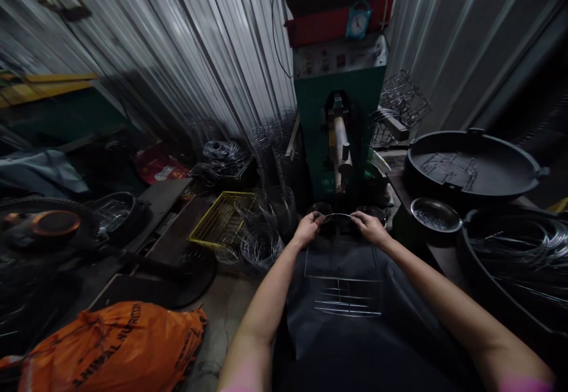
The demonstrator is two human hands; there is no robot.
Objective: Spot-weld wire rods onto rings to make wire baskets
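Observation:
Both arms reach forward over a dark apron or cloth on the lap. Between my left hand [309,228] and my right hand [370,227] spans a thin, slightly arched metal wire [341,214], with each hand pinching one end. A wire frame [348,297] with several crossbars rests on the dark cloth [332,344] below the hands. Just beyond the hands stands a green machine [313,108], its pale metal arm [341,138] pointing toward me. How the wire ends sit inside the fingers is hidden.
Left of the machine are a yellow wire basket [197,232] and wire bundles [261,247]. An orange sack [119,344] lies at lower left. At right stand a large black pan [497,185], a small metal bowl [437,214] and a tub of wire rings [532,250].

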